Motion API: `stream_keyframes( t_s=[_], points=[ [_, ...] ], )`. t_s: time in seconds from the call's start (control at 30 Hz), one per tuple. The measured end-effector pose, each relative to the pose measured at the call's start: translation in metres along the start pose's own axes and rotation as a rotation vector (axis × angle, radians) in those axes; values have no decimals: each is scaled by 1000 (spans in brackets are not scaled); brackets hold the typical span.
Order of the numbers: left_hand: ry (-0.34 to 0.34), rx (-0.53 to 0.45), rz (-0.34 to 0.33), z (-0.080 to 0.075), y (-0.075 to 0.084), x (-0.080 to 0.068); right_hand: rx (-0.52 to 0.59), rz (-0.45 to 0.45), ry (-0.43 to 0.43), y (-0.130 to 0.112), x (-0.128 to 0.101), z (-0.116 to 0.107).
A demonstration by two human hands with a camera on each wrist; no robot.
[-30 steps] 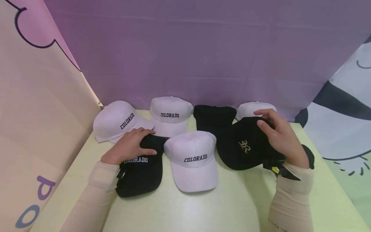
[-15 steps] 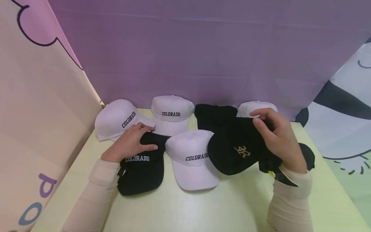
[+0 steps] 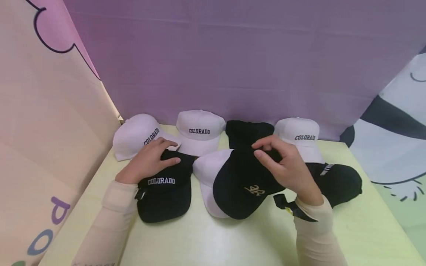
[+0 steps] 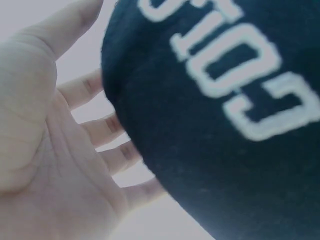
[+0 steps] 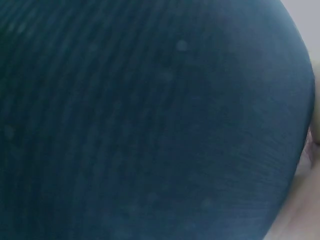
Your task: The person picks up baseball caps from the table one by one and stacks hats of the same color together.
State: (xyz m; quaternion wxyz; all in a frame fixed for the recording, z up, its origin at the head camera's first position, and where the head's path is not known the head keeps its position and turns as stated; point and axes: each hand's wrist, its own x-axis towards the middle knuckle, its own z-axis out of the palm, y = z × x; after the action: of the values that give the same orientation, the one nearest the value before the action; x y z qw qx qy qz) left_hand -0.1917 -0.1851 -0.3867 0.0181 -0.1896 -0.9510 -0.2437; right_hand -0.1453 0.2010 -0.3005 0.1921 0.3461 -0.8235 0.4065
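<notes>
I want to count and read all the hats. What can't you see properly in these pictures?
- Front white cap, head view: its lettering is covered by the black cap with the gold emblem that the right hand holds.
- Back black cap, head view: partly behind that hand, no lettering visible.
- Right black cap, head view: its lettering is too small to read.
- Right wrist view: only blurred dark fabric.
- Left wrist view: the word on the black cap is cut off by the edge.

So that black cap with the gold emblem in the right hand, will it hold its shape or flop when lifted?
The black cap with the gold emblem probably keeps its shape: its front panel stays rounded while the right hand pinches only its crown. It seems light, as a few fingertips carry it. The fabric looks soft, so the back may sag.
</notes>
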Motion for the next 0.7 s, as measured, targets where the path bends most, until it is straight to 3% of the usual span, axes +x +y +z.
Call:
stream_keyframes(
  t_s=[0.37,0.7],
  points=[
    [31,18,47,-5,1,0,93,27,-133,-30,18,41],
    [65,7,67,-8,-3,-2,159,-60,-240,-58,42,73]
  ],
)
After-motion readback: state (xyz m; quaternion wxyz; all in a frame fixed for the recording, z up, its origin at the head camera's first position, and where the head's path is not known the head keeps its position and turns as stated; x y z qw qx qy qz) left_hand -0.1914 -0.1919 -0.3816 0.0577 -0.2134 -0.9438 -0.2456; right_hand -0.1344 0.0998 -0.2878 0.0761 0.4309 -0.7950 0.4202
